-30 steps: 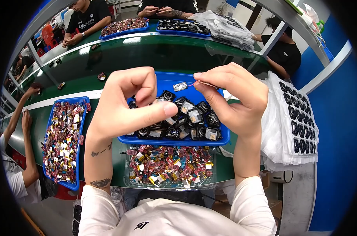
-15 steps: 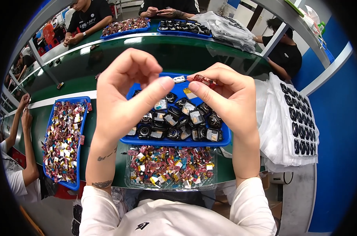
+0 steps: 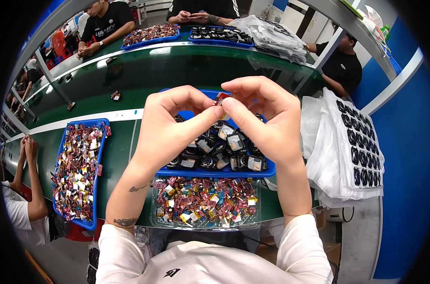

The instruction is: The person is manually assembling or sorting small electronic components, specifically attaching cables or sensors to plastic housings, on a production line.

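In front of my chest, both hands meet at a small red circuit board (image 3: 219, 98). My left hand (image 3: 170, 125) pinches its left side between thumb and fingers. My right hand (image 3: 274, 120) closes on it from the other side, thumb tip against the board; its fingers partly hide the piece. Under the hands is a blue tray (image 3: 267, 169) heaped with black watch cases (image 3: 208, 162), some face up, some showing open backs with parts inside. Nearer me, a clear plastic tray (image 3: 154, 220) holds many red circuit boards with yellow, white and teal parts (image 3: 205, 199).
At the left a long blue tray (image 3: 96, 203) is full of similar boards. White foam sheets (image 3: 319, 175) with rows of black watch cases (image 3: 362, 151) are stacked at the right. Beyond runs a green conveyor belt (image 3: 177, 66) with a few pieces on it; several co-workers sit around.
My left hand has moved right and closed on the board, which has come left to meet it. The white piece near the fingertips is no longer visible. Pieces on the belt have shifted.
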A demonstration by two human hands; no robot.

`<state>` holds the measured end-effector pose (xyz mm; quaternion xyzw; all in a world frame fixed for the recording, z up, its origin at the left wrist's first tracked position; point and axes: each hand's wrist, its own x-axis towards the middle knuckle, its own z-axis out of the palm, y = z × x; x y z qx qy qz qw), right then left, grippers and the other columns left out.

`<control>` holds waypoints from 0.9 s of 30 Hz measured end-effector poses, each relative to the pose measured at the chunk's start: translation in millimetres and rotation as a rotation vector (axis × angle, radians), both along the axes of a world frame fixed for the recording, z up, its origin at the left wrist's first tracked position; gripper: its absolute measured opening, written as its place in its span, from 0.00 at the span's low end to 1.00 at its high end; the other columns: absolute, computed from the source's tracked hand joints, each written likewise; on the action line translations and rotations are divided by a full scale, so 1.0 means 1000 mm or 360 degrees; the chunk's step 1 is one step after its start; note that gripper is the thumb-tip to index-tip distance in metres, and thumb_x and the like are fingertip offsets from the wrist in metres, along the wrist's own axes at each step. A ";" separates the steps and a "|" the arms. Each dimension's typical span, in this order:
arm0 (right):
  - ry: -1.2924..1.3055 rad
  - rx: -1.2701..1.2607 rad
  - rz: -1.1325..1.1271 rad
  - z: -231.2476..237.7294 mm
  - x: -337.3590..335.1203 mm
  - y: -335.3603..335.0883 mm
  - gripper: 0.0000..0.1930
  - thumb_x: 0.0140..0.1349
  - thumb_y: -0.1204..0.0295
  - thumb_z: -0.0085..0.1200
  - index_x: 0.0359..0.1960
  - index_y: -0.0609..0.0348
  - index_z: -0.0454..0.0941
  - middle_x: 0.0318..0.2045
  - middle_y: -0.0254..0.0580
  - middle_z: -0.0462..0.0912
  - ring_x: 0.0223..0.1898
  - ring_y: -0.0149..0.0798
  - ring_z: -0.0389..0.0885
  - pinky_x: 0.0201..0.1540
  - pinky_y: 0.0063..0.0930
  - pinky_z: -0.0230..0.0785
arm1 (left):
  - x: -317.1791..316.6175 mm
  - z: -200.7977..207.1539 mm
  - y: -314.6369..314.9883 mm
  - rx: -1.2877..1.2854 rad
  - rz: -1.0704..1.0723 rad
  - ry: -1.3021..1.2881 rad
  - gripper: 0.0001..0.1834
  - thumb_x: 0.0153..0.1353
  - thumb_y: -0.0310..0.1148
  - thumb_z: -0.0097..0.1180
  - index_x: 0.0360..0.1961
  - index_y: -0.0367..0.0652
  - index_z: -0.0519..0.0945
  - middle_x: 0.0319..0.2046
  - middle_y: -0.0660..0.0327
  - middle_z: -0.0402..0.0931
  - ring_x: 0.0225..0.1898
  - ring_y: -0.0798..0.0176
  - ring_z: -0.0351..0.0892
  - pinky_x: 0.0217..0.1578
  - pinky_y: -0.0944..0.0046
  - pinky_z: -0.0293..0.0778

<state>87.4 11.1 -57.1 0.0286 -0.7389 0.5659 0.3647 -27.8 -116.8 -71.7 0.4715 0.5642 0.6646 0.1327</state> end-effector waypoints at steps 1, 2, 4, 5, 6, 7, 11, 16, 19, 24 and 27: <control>0.0044 0.0333 -0.0285 0.002 0.001 -0.002 0.08 0.52 0.76 0.62 0.35 0.63 0.79 0.28 0.36 0.79 0.27 0.25 0.76 0.27 0.19 0.69 | 0.001 0.000 0.000 0.0002 -0.0006 0.0000 0.06 0.52 0.28 0.64 0.26 0.35 0.81 0.23 0.64 0.79 0.28 0.75 0.76 0.31 0.73 0.71; 0.0086 0.0668 -0.0570 0.003 0.002 -0.002 0.09 0.49 0.76 0.64 0.32 0.62 0.79 0.26 0.35 0.78 0.25 0.27 0.75 0.26 0.21 0.68 | 0.003 0.000 0.000 -0.0019 0.0054 0.0155 0.04 0.52 0.24 0.62 0.26 0.35 0.80 0.25 0.64 0.78 0.29 0.75 0.75 0.32 0.73 0.70; 0.0223 0.0778 -0.0605 -0.002 -0.005 -0.001 0.09 0.45 0.76 0.65 0.29 0.61 0.79 0.25 0.36 0.77 0.25 0.31 0.74 0.26 0.22 0.67 | 0.004 0.000 -0.002 -0.0033 0.0217 0.0405 0.02 0.50 0.21 0.59 0.25 0.34 0.78 0.25 0.64 0.78 0.29 0.75 0.74 0.32 0.73 0.68; 0.0359 0.0892 -0.0645 -0.005 -0.008 0.001 0.09 0.42 0.76 0.66 0.26 0.60 0.79 0.23 0.37 0.75 0.25 0.34 0.74 0.26 0.24 0.65 | 0.005 0.000 -0.001 -0.0036 0.0222 0.0406 0.02 0.50 0.21 0.59 0.25 0.34 0.78 0.25 0.64 0.78 0.29 0.75 0.74 0.32 0.73 0.68; 0.0377 0.0939 -0.0703 -0.005 -0.007 0.002 0.07 0.42 0.77 0.65 0.23 0.60 0.79 0.24 0.38 0.76 0.26 0.38 0.74 0.27 0.26 0.66 | 0.006 0.000 0.001 0.0008 0.0274 0.0445 0.03 0.50 0.23 0.60 0.24 0.34 0.79 0.22 0.62 0.78 0.27 0.74 0.74 0.30 0.72 0.69; 0.0376 0.0943 -0.0706 -0.005 -0.007 0.004 0.07 0.42 0.77 0.65 0.23 0.60 0.79 0.24 0.38 0.76 0.26 0.38 0.74 0.27 0.26 0.66 | 0.007 0.001 0.002 0.0053 0.0326 0.0484 0.06 0.50 0.25 0.62 0.23 0.33 0.79 0.20 0.61 0.78 0.24 0.73 0.74 0.28 0.71 0.69; 0.0518 0.1172 -0.0678 -0.003 -0.006 0.013 0.04 0.46 0.79 0.62 0.25 0.62 0.80 0.26 0.39 0.78 0.28 0.37 0.75 0.29 0.25 0.67 | 0.006 0.003 -0.001 -0.0009 0.0239 0.0373 0.05 0.49 0.25 0.63 0.23 0.34 0.80 0.20 0.61 0.77 0.24 0.72 0.74 0.28 0.71 0.69; 0.0063 0.0121 0.0146 -0.002 -0.001 0.015 0.03 0.58 0.76 0.57 0.32 0.62 0.80 0.30 0.40 0.81 0.32 0.28 0.77 0.36 0.21 0.69 | -0.001 0.003 -0.008 -0.0015 -0.0051 0.0476 0.05 0.52 0.23 0.62 0.23 0.34 0.79 0.24 0.61 0.79 0.29 0.72 0.74 0.32 0.72 0.68; -0.0149 -0.0147 0.0170 0.009 0.003 0.009 0.07 0.54 0.76 0.60 0.36 0.61 0.80 0.31 0.41 0.79 0.33 0.32 0.77 0.38 0.22 0.69 | 0.000 0.003 -0.005 0.0012 -0.0049 0.0315 0.08 0.52 0.29 0.64 0.24 0.34 0.82 0.23 0.61 0.80 0.25 0.75 0.74 0.27 0.73 0.69; 0.0504 0.1461 -0.0329 0.004 0.004 0.006 0.16 0.35 0.77 0.65 0.31 0.52 0.80 0.34 0.35 0.75 0.31 0.37 0.74 0.29 0.28 0.68 | -0.010 0.001 -0.005 -0.0077 -0.0217 -0.0298 0.07 0.55 0.29 0.62 0.25 0.34 0.82 0.24 0.61 0.80 0.27 0.75 0.76 0.29 0.75 0.70; 0.0601 0.1501 -0.0317 -0.003 -0.009 0.004 0.13 0.36 0.77 0.64 0.28 0.53 0.79 0.32 0.35 0.76 0.30 0.37 0.75 0.28 0.27 0.69 | -0.013 -0.003 -0.005 -0.0066 -0.0275 -0.0361 0.08 0.57 0.30 0.60 0.27 0.34 0.83 0.24 0.62 0.80 0.28 0.76 0.76 0.30 0.75 0.70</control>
